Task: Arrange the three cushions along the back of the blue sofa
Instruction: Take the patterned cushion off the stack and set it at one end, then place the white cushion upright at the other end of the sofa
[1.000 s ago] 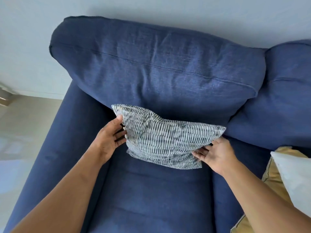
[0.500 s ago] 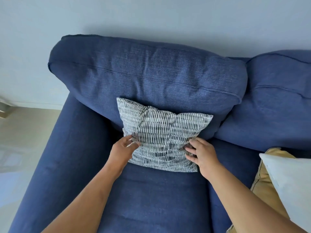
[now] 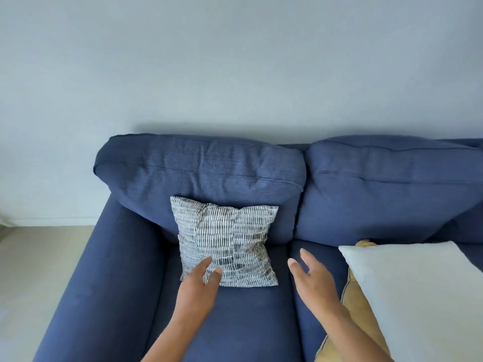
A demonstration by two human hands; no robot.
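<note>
A grey-and-white striped cushion (image 3: 224, 239) leans upright against the left back pillow of the blue sofa (image 3: 198, 176). My left hand (image 3: 200, 286) hovers open at the cushion's lower left corner, fingertips just over its edge, gripping nothing. My right hand (image 3: 313, 280) is open and apart from the cushion, to its right above the seat. A white cushion (image 3: 418, 291) lies flat on the seat at the right, on top of a yellow cushion (image 3: 358, 304) that shows only at its edge.
The sofa's left armrest (image 3: 109, 278) runs down the left side. Pale floor (image 3: 36, 270) lies beyond it. A plain wall (image 3: 235, 64) stands behind the sofa. A second back pillow (image 3: 392, 189) is on the right.
Both hands have let go of the striped cushion and drawn back. The cushion now stands upright against the back pillow. The view has pulled back and risen.
</note>
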